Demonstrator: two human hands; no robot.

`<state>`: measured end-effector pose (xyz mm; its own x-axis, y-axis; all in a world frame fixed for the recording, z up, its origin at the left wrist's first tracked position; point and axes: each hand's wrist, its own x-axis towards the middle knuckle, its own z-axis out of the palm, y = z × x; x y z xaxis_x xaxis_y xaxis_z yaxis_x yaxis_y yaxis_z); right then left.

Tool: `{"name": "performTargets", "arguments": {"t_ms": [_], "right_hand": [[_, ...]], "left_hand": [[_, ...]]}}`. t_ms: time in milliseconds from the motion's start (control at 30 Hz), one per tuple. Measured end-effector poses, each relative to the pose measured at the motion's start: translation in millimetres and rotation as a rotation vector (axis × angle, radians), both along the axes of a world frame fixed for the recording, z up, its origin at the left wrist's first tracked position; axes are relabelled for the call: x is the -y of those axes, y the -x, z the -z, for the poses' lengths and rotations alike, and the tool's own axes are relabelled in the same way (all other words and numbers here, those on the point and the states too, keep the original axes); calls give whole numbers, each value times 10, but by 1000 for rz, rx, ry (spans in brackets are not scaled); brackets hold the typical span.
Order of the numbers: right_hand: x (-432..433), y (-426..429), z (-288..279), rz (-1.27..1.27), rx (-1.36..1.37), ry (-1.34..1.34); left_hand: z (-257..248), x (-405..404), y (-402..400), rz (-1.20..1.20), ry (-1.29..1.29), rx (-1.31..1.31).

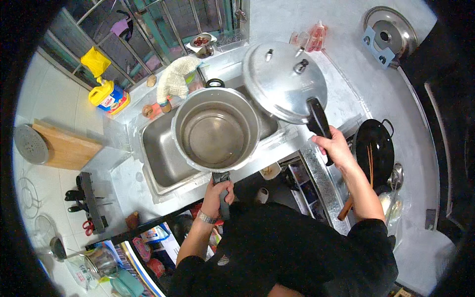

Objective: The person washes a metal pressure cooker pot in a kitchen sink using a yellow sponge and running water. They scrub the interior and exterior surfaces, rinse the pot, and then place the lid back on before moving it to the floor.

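Note:
My left hand (219, 195) grips the black handle of a metal pressure cooker pot (215, 133). The pot is held above the steel sink (159, 156), its open mouth facing up. A little clear liquid may lie at its bottom, though the shine makes this hard to tell. In my right hand (334, 146) is the black handle of the pressure cooker lid (284, 81). The lid is apart from the pot, to its right, with its valve side facing me. It hides part of the sink and the counter behind.
On the right, a black wok (374, 156) holds chopsticks. Behind the sink are a yellow jug (109, 97), a cloth-covered faucet (176, 80) and a small bowl of red pieces (201, 41). A knife rack (91, 204) and a wooden board (66, 144) stand left.

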<state>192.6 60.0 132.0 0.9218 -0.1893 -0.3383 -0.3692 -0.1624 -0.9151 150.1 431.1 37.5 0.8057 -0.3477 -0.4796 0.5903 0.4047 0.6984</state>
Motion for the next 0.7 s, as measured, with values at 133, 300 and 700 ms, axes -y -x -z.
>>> {"name": "performTargets", "arguments": {"t_ms": [133, 300, 700], "right_hand": [[-329, 80, 62, -93, -34, -1], [-790, 175, 271, -182, -101, 17], [-1777, 404, 636, -148, -155, 109]], "left_hand": [[103, 126, -53, -2, 136, -69], [317, 120, -160, 81, 176, -49], [680, -214, -329, 206, 218, -68]]}}
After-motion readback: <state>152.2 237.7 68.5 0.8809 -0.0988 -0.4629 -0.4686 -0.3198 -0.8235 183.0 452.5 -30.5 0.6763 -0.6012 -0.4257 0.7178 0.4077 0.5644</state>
